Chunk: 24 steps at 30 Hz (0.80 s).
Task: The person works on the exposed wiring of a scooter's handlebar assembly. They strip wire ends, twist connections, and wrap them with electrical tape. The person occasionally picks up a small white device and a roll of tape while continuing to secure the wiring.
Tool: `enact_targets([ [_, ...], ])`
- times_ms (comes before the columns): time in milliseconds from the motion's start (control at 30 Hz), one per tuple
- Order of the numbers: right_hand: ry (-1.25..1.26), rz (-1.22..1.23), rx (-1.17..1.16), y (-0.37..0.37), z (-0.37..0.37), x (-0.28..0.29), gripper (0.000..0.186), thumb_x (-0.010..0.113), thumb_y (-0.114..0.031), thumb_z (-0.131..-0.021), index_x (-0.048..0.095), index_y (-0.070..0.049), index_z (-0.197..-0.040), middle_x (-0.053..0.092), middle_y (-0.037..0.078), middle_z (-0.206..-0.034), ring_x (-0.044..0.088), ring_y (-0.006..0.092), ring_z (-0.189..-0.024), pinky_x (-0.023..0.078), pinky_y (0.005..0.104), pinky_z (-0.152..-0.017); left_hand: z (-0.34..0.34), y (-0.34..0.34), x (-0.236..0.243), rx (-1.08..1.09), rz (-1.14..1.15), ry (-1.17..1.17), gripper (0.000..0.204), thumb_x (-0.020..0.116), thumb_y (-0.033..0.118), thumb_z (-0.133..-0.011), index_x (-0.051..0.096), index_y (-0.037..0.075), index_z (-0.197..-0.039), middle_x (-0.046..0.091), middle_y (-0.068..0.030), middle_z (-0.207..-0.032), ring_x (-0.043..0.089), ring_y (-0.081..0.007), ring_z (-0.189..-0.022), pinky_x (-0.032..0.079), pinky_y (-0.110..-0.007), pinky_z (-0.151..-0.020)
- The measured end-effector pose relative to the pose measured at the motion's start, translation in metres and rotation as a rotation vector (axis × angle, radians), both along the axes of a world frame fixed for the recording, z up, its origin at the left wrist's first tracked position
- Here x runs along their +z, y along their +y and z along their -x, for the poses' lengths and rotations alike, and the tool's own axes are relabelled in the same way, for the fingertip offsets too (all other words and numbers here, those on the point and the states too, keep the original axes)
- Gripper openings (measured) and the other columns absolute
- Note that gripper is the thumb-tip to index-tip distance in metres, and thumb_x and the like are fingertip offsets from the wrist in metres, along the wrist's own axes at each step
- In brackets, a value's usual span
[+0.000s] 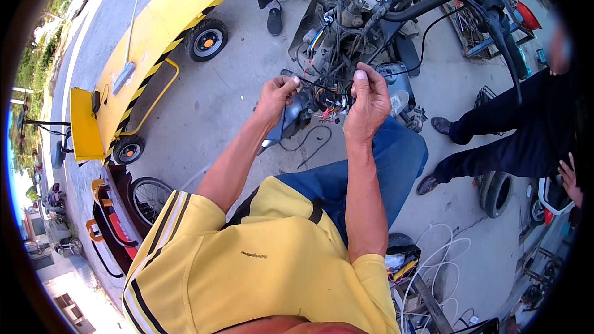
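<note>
A partly stripped scooter (352, 9) stands in front of me, its inner frame and cables exposed. My left hand (276, 100) pinches a thin black cable (317, 87) between thumb and fingers. On the other side, my right hand (370, 106) is closed with the thumb raised, and the cable runs across to its fingers. Just beyond and below the cable hangs a tangle of coloured wires and connectors (329, 100). Under my left wrist is a blue-grey body panel (291, 122). What lies inside my right fingers is mostly hidden.
A yellow flatbed cart (158, 31) stands to the left. A loose black cable (314, 151) lies on the concrete. One person's shoe (275, 20) shows at the far side; another person's dark trousers (489, 145) are at the right, near tyres (497, 193). White tubing (433, 266) lies at lower right.
</note>
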State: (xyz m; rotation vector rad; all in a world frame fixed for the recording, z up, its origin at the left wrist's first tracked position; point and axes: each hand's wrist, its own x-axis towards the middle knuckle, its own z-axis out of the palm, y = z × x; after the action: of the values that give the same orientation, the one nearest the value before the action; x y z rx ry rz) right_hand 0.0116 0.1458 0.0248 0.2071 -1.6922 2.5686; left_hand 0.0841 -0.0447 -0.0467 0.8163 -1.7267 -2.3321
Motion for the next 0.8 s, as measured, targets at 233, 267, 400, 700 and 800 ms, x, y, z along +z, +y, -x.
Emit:
enact_targets([
  [233, -0.006, -0.014, 0.03, 0.009, 0.001, 0.029, 0.019, 0.069, -0.013, -0.102, 0.072, 0.002, -0.113, 0.066, -0.003, -0.088, 0.053, 0.0026, -0.075, 0.041, 0.0189, -0.064, 0.001, 0.005, 0.007, -0.027, -0.04, 0.017, 0.026, 0.062, 0.028, -0.106, 0.064, 0.005, -0.095, 0.06, 0.0002, -0.084, 0.047, -0.0066, -0.071, 0.039, -0.022, -0.058],
  [267, -0.04, -0.058, 0.079, 0.01, -0.002, 0.028, 0.019, 0.07, -0.013, -0.101, 0.073, 0.002, -0.112, 0.067, -0.003, -0.088, 0.053, 0.0026, -0.075, 0.042, 0.0189, -0.064, 0.0, 0.008, 0.011, -0.018, -0.04, 0.019, 0.026, 0.062, 0.029, -0.107, 0.064, 0.005, -0.095, 0.06, 0.0, -0.084, 0.047, -0.0066, -0.071, 0.039, -0.022, -0.058],
  [400, -0.189, -0.381, 0.262, 0.008, -0.007, -0.003, 0.025, 0.071, -0.021, -0.1, 0.075, 0.003, -0.1, 0.071, 0.003, -0.079, 0.063, 0.0081, -0.073, 0.05, 0.0246, -0.069, -0.003, 0.004, 0.008, -0.005, 0.028, -0.02, 0.026, 0.065, 0.027, -0.105, 0.065, 0.005, -0.091, 0.062, -0.0014, -0.084, 0.049, -0.0066, -0.07, 0.041, -0.022, -0.058],
  [700, -0.277, -0.843, 0.499, -0.022, -0.025, -0.065, 0.034, 0.068, -0.032, -0.095, 0.077, 0.001, -0.091, 0.077, 0.012, -0.078, 0.074, 0.0261, -0.074, 0.055, 0.038, -0.075, -0.009, -0.01, -0.009, -0.062, -0.089, 0.022, 0.026, 0.066, 0.027, -0.104, 0.061, 0.006, -0.09, 0.061, -0.0043, -0.086, 0.049, -0.0096, -0.072, 0.042, -0.025, -0.06],
  [800, -0.277, -0.808, 0.494, -0.025, -0.025, -0.075, 0.031, 0.069, -0.029, -0.094, 0.077, 0.001, -0.092, 0.077, 0.012, -0.078, 0.074, 0.0248, -0.073, 0.055, 0.0371, -0.074, -0.009, -0.016, -0.012, -0.036, -0.144, 0.009, 0.028, 0.064, 0.03, -0.105, 0.061, 0.006, -0.092, 0.062, -0.0044, -0.086, 0.05, -0.01, -0.072, 0.043, -0.026, -0.062],
])
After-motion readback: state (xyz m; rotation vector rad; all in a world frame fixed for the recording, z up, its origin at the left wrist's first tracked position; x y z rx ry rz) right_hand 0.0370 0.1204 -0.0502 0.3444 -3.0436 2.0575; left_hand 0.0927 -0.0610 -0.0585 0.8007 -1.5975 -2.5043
